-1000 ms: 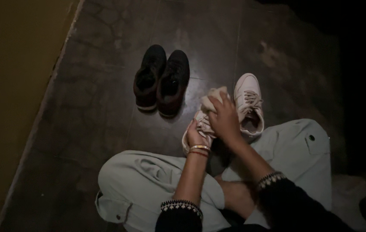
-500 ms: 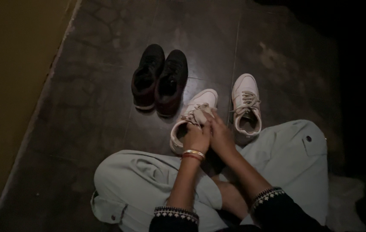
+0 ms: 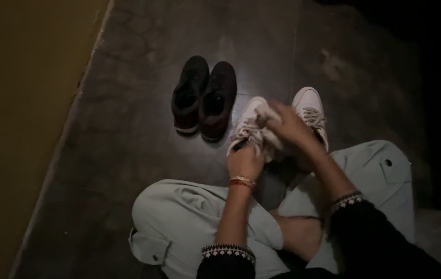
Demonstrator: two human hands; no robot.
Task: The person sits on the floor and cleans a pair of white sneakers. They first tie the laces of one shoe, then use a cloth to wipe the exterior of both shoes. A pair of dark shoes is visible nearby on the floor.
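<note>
Here, listed from largest to smallest.

Floor [image 3: 127, 129]: dark stone or tile with a dull sheen, filling most of the frame; the upper right falls into shadow.

Wall [image 3: 19, 129]: a plain ochre band down the left edge of the frame.

Trousers [image 3: 189, 217]: pale, with buttoned pockets, on crossed legs across the lower centre and lower right of the frame; a bare foot shows between the knees.

Dark sleeves [image 3: 225, 258]: patterned light-and-dark cuffs, at the bottom edge, centre and right.

Pair of black shoes [image 3: 205, 101]: side by side and touching, upper centre, toes toward the top of the frame, standing on the floor just left of the white pair.

White sneaker on the floor [image 3: 311, 106]: laced, right of centre, toe toward the top, partly covered by the right forearm.

White sneaker in hand [image 3: 249, 124]: centre of the frame, between the black pair and the other white one, toe up and away, laces loose.

Right hand [image 3: 290, 129]: blurred, laid over the held sneaker, grip clenched on a pale cloth [image 3: 268, 112] pressed against the shoe's upper.

Left hand [image 3: 245, 161]: below the held sneaker, grip closed around its heel end.

Bangles [image 3: 242, 181]: gold and red, on the left wrist.
</note>
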